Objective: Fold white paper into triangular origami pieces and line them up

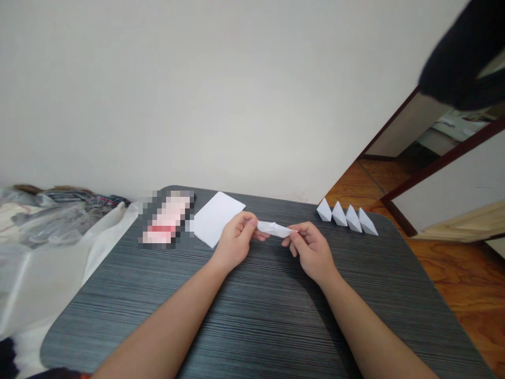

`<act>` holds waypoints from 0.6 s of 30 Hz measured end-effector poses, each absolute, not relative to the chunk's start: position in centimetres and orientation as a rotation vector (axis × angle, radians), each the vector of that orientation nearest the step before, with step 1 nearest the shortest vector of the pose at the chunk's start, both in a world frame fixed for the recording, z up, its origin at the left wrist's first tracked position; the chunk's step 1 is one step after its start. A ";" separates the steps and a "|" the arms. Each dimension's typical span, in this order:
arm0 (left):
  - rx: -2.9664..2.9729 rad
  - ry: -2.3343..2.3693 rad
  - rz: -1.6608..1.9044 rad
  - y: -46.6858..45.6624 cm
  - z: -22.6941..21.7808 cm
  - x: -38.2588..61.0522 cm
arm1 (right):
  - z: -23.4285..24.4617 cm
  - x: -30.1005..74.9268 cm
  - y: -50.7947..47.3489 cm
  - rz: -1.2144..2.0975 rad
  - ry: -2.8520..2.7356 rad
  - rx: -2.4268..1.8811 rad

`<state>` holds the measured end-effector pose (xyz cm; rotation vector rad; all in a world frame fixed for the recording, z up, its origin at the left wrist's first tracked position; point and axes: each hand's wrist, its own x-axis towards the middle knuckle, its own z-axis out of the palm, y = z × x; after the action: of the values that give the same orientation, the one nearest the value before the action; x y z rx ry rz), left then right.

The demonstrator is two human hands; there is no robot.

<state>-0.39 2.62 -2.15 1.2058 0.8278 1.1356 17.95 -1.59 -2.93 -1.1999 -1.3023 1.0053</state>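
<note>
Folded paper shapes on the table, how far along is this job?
Done: four folded white paper shapes stand in a row on the dark striped table. In hand: a narrow folded paper strip, pinched between the left hand and right hand. Left: one flat white paper sheet lies unfolded near the left hand.

Toward the near edge, the striped tabletop [252, 321] gives the left hand [235, 243] and right hand [311, 252] room to pass — far right, a row of folded paper pieces [346, 217] blocks the way. Far left, a white paper sheet [215, 218] and a pixelated item [166, 220] stand in the path.
</note>
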 end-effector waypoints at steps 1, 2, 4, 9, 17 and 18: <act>1.194 0.821 1.139 2.6 -2.1 -0.4 | -2.9 17.9 -1.6 1.009 -1.291 -1.187; 1.187 0.820 1.144 2.6 -2.1 -0.4 | -2.8 17.9 -1.6 1.014 -1.278 -1.174; 1.190 0.838 1.150 2.6 -2.1 -0.4 | -2.7 17.9 -1.6 1.028 -1.259 -1.157; 1.278 0.899 1.132 2.5 -2.1 -0.6 | -2.8 18.0 -1.5 1.069 -1.312 -1.188; 1.377 0.867 1.081 2.3 -1.7 -0.7 | -2.9 18.2 -1.7 0.999 -1.472 -1.322; 1.352 0.842 1.078 2.3 -1.7 -0.7 | -2.9 18.3 -1.7 0.974 -1.474 -1.337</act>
<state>-0.68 2.27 -1.67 1.3517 0.8422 1.0781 18.27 -1.72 -2.87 -1.3373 -1.4736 0.9742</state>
